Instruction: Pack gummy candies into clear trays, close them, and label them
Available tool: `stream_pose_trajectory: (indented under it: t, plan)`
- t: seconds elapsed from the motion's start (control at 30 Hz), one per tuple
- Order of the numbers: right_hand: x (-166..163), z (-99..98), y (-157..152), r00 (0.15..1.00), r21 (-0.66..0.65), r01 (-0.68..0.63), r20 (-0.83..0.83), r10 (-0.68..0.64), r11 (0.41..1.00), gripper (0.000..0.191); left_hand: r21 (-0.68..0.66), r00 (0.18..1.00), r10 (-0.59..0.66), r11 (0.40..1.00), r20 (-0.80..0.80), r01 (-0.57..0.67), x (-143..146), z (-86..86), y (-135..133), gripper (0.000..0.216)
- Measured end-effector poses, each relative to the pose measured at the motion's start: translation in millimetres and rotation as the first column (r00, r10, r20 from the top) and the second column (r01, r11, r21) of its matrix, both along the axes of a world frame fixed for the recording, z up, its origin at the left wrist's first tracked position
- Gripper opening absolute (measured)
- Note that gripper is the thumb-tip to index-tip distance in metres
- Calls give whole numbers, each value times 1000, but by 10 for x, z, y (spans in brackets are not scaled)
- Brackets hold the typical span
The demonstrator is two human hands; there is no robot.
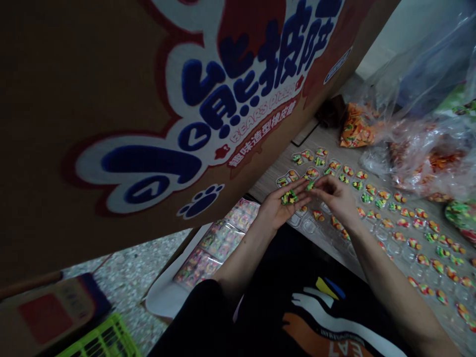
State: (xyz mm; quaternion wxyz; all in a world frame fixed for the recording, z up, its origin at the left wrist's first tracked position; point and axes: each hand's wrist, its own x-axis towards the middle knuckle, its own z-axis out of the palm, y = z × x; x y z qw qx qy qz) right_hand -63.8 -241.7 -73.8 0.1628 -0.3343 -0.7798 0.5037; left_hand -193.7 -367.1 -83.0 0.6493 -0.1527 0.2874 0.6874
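My left hand [284, 206] is turned palm up with its fingers stretched out. On the palm lies a little heap of green erasers with yellow stars [289, 197]. My right hand [336, 196] is closed in a pinch beside the left fingertips, and a small green eraser [310, 185] shows at its fingers. Beneath and around both hands, clear plastic trays [309, 225] are spread over the grey tabletop. Many of their hollows hold small red, orange and green erasers [403, 223].
A huge printed cardboard box [122, 238] rises close on the left. Clear bags of orange and green pieces [431, 158] crowd the far right. Packed display sheets [219, 240] lie below at my left, near a lime-green crate [100, 342] and another carton [48, 312] on the speckled floor.
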Motion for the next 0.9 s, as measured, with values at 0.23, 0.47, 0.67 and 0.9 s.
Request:
stream_pose_trajectory:
  t: [0.23, 0.47, 0.67, 0.9]
  plan:
    - [378, -235, 49, 976, 36, 137, 168, -141, 990, 26, 36, 998, 63, 997, 16, -63, -73, -1, -28, 41]
    - [266, -292, -109, 925, 473, -59, 356, -129, 879, 18, 22, 996, 85, 996, -6, -85, -108, -51, -90, 44]
    - [251, -297, -160, 879, 528, -217, 472, -71, 821, 24, 32, 996, 86, 996, 23, -87, -96, 0, -69, 46]
    - [227, -79, -179, 977, 501, -96, 214, -16, 860, 20, 66, 996, 16, 998, 88, -22, 2, -25, -1, 47]
